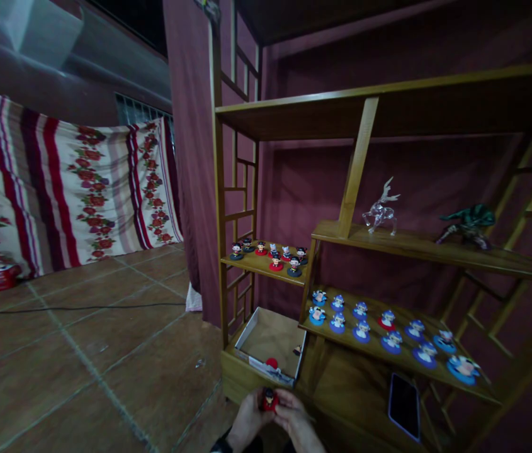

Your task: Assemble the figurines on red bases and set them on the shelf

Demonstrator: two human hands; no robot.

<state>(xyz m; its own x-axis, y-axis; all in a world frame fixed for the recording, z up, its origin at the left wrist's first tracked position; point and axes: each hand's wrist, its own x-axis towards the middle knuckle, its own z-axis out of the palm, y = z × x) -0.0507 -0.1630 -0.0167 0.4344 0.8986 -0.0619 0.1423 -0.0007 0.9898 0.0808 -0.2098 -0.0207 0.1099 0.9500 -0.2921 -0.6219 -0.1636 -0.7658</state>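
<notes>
A small black-haired figurine [269, 399] on a red base is held low in front of me, between both hands. My left hand [248, 418] closes on it from the left, and my right hand [294, 418] grips it from the right. Just beyond my fingers stands an open cardboard box [266, 333], with a red round base [272, 363] and a small dark-topped figurine [297, 350] inside. Above the box, several similar figurines [276, 262] on red and dark bases stand on a short shelf [266, 267].
Two rows of figurines [361, 330], mostly on blue and purple bases, fill the lower right shelf. A clear deer ornament [381, 212] and a green-caped figure [468, 224] stand higher up. Below lies a phone [404, 406]. A cable [105, 307] crosses the tiled floor at left.
</notes>
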